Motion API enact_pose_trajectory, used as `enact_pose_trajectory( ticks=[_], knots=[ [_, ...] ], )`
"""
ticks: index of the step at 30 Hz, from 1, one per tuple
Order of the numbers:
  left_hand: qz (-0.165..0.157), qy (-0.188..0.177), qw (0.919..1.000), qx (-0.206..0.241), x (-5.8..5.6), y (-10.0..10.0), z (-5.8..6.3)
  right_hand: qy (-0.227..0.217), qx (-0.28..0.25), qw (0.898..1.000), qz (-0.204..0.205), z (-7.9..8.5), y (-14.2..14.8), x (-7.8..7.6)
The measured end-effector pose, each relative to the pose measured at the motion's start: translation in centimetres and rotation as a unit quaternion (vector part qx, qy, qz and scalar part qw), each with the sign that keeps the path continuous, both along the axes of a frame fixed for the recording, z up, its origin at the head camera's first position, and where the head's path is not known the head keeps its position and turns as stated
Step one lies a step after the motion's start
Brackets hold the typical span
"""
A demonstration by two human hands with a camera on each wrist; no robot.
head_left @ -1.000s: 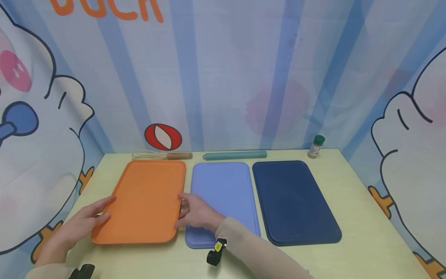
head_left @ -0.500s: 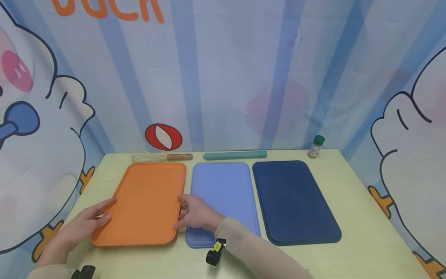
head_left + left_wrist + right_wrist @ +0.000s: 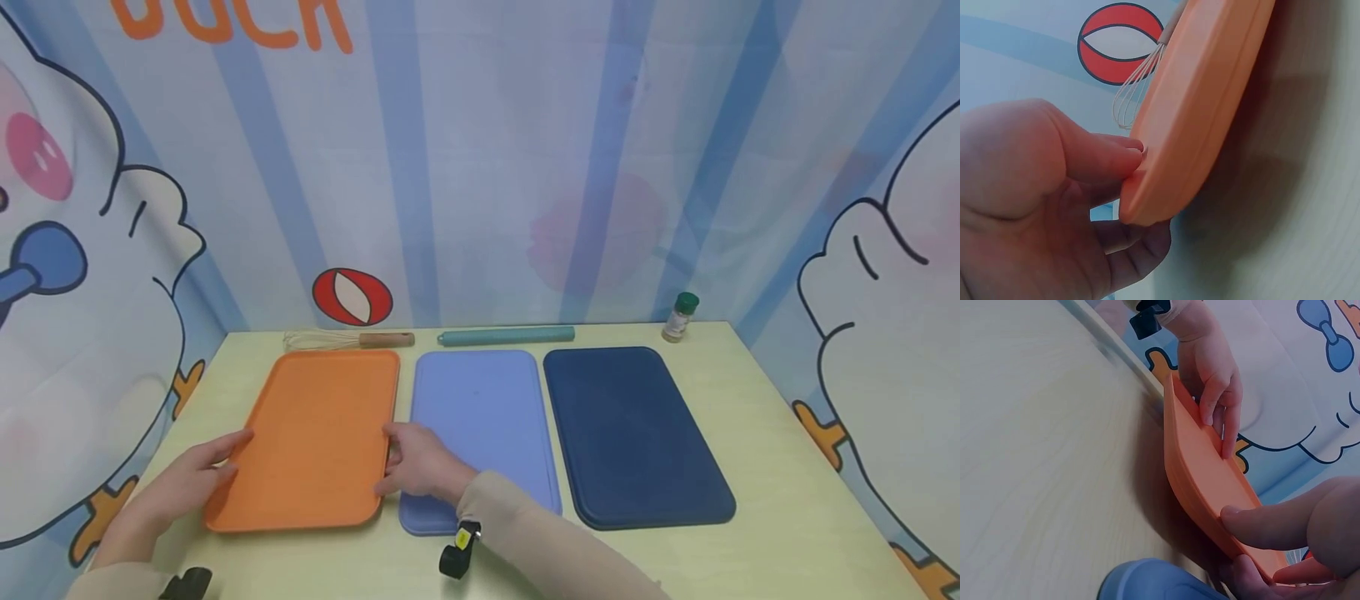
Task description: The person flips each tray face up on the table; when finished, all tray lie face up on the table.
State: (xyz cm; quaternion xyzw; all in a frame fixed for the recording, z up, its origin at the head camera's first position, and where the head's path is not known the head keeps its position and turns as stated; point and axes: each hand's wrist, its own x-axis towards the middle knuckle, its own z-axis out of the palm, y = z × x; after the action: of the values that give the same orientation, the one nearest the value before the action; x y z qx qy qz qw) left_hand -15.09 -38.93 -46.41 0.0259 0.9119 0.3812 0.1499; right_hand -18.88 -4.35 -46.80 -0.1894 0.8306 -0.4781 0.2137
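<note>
Both hands hold an orange tray (image 3: 318,442) at the left of the table in the head view. My left hand (image 3: 178,486) grips its left edge, thumb on the upper rim and fingers curled beneath, as the left wrist view shows on the tray's wall (image 3: 1179,119). On the opposite edge, my right hand (image 3: 422,462) pinches the rim, reaching over a periwinkle tray (image 3: 480,392). The right wrist view shows the orange tray's side (image 3: 1200,509) with a shadow on the tabletop beside it. Whether its underside touches the table I cannot tell.
A navy tray (image 3: 633,433) lies to the right. Along the back edge of the table (image 3: 780,500) are a whisk (image 3: 386,339), a teal rolling pin (image 3: 506,336) and a green-capped spice jar (image 3: 680,317). A printed curtain (image 3: 480,167) stands close behind.
The orange tray has shifted slightly toward me, its left near corner a little to the right. More of the whisk shows behind it. Both hands keep their hold.
</note>
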Motion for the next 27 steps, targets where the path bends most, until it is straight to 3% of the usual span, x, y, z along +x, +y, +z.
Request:
enact_pose_trajectory(
  ticks=[5, 10, 27],
  knots=[
    [-0.003, 0.016, 0.9997, -0.019, 0.0, 0.06, -0.08, 0.006, 0.038, 0.999, 0.008, -0.06, -0.26, 0.06],
    [-0.002, 0.02, 0.9991, -0.038, -0.1, 0.11, -0.09, 0.038, 0.069, 0.997, 0.025, -0.05, -0.24, 0.05],
    [0.001, 0.037, 0.9971, -0.066, -0.3, 0.06, -0.22, 0.089, 0.099, 0.99, 0.04, 0.22, -0.09, 0.0]
  ],
)
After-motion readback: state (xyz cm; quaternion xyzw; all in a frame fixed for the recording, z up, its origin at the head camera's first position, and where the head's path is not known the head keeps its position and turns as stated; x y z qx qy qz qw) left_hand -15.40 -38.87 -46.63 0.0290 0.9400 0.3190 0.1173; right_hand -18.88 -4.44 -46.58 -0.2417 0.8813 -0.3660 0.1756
